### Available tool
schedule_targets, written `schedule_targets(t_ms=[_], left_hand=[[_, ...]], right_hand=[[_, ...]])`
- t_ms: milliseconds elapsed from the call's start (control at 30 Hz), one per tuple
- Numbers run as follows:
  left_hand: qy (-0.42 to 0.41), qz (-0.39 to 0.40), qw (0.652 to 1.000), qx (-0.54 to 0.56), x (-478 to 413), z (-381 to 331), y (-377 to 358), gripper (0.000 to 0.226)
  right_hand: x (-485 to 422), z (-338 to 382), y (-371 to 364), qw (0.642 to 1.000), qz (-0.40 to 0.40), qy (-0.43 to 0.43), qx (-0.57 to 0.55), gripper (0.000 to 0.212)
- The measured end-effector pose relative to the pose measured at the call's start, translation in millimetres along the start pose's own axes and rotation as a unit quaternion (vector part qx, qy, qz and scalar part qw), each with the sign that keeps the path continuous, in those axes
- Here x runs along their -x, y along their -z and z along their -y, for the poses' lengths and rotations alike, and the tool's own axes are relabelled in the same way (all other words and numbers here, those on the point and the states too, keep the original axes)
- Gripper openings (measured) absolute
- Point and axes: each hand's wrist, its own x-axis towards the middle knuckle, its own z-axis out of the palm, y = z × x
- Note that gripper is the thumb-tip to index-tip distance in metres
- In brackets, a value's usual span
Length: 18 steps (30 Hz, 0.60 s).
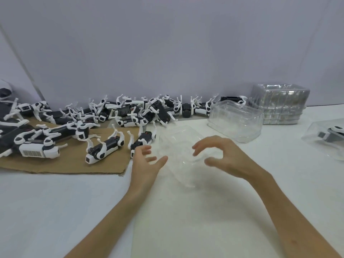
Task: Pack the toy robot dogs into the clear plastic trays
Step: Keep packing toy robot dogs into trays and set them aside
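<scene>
Nearest me, my bare forearms (pixel 111 216) run up from the bottom edge over the white surface (pixel 186 211). The left hand (pixel 147 161) is spread wide with straight fingers and holds nothing. It hangs just beside the nearest dog (pixel 142 141), which lies at the corner of a cardboard sheet (pixel 74 162). The right hand (pixel 221 157) is arched, thumb and fingers curved loosely, and grips nothing that I can see. It is motion-blurred, so I cannot tell whether its fingertips brush the plastic.

Between the two hands lies an empty clear tray (pixel 176 144), flat on the surface and hard to read against the white. More toy robot dogs (pixel 130 110) are heaped along the back wall and over the cardboard. To the right stand another clear tray (pixel 235 123), a tall stack of trays (pixel 279 105), and at the far edge a packed tray (pixel 327 138) with a dog inside.

I judge this to be the start of a new pack: the tray is set and no dog is picked. Next I would close the left hand round the nearest dog's body, not its thin white legs, steady the light tray with the right hand, then turn the dog to match the moulded cavity.
</scene>
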Motion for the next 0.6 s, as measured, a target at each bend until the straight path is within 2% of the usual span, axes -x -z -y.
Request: schedule_targets(t_ms=[33,100,133,200,300,367,433,500,533,600], left_hand=[[-0.064,-0.031,0.995,-0.071,-4,0,4,0.050],[-0.170,-0.079,0.958,-0.216,-14,2,15,0.057],[-0.196,-0.081,0.936,-0.282,-20,2,22,0.061],[-0.192,-0.039,0.909,-0.367,-27,3,32,0.066],[-0.188,0.014,0.906,-0.379,-30,9,37,0.048],[-0.209,-0.026,0.903,-0.375,-28,9,34,0.037],[-0.221,-0.077,0.901,-0.365,-29,8,31,0.032],[-0.220,-0.108,0.913,-0.326,-29,9,32,0.019],[-0.213,-0.118,0.921,-0.303,-30,10,33,0.016],[-0.206,-0.142,0.932,-0.261,-30,7,36,0.018]], right_hand=[[0,1,-5,0.999,0.021,0.004,0.036,0.034],[-2,1,-12,0.994,0.042,0.015,0.100,0.040],[-3,-1,-12,0.992,0.038,0.022,0.117,0.044],[-6,-5,-8,0.987,-0.008,0.036,0.154,0.052],[-8,-12,2,0.962,-0.136,0.000,0.235,0.052],[-6,-14,6,0.956,-0.199,-0.019,0.214,0.042],[-4,-15,8,0.976,-0.164,-0.011,0.145,0.021],[-3,-13,6,0.992,-0.058,-0.030,0.106,0.005],[-3,-13,4,0.993,-0.019,-0.045,0.107,0.002],[-3,-14,4,0.992,0.003,-0.076,0.102,0.010]])
